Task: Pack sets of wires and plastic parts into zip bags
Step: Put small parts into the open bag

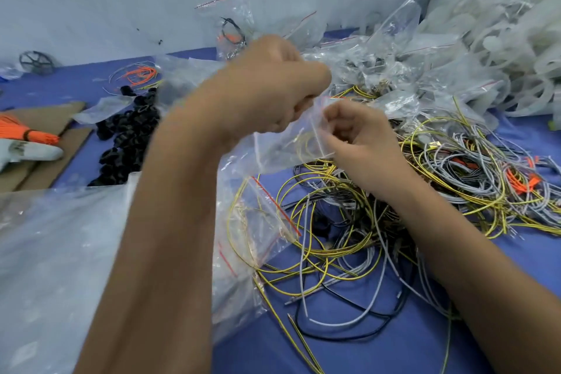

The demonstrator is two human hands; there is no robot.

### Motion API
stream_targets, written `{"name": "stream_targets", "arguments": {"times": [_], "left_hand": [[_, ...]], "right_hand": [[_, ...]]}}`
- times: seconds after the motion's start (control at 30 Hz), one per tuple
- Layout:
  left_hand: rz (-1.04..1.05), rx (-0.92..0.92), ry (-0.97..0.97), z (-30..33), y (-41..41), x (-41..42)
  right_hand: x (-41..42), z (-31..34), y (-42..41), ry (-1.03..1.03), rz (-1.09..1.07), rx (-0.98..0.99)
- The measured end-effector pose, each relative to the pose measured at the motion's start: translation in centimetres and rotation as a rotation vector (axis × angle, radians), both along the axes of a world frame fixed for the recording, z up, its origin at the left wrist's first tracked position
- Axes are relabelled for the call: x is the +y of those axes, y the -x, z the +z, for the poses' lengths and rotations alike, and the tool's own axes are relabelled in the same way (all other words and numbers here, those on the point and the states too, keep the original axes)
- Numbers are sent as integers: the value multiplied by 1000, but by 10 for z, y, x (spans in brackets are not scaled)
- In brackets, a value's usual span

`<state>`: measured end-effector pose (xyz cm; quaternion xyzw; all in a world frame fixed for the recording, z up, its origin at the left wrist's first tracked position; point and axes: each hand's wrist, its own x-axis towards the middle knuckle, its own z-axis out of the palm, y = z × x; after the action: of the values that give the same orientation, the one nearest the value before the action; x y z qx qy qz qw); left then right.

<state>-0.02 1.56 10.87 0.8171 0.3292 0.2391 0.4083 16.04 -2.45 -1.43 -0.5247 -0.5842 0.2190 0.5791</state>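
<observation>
Both grips pinch the zip bag (288,143) mouth, left hand (267,85) and right hand (358,136): likely sealing, run fingers along strip, keep yellow wire (306,146) clear.

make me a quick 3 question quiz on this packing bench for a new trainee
1. True or false: both hands hold the same clear zip bag.
2. Which lies left of the left hand? A) the black plastic parts B) the heap of filled bags C) the tangle of yellow and grey wires
3. Fill in: the table cover is ____ in colour.

Key: 1 true, the right hand pinches it too; 2 A; 3 blue.
</observation>
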Motion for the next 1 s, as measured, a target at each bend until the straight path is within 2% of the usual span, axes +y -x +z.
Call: {"name": "stream_targets", "arguments": {"times": [0.07,0.17,0.27,0.33,0.4,0.47,0.6,0.77,0.9,1.0], "left_hand": [[49,111,-41,19,3,-3],[140,374,-106,18,-2,6],[169,658,-44,-20,-8,18],[188,700,-12,-49,-5,28],[229,694,-62,-72,-2,38],[294,638,-161,-90,-1,45],[382,339,-370,-120,-5,45],[355,-75,-259,-144,-6,38],[365,-171,-151,-151,-5,39],[364,-200,-99,-155,-7,38]], "right_hand": [[-2,0,7,45,166,-19],[-2,-4,8,83,140,-283],[-5,-1,-1,201,194,-496],[-8,5,-6,336,322,-638],[-12,9,-6,439,407,-716],[-13,12,-3,475,454,-767],[-17,12,2,492,452,-824],[-14,12,-4,376,359,-791],[-14,11,-12,381,342,-687],[-13,6,-11,435,365,-808]]}}
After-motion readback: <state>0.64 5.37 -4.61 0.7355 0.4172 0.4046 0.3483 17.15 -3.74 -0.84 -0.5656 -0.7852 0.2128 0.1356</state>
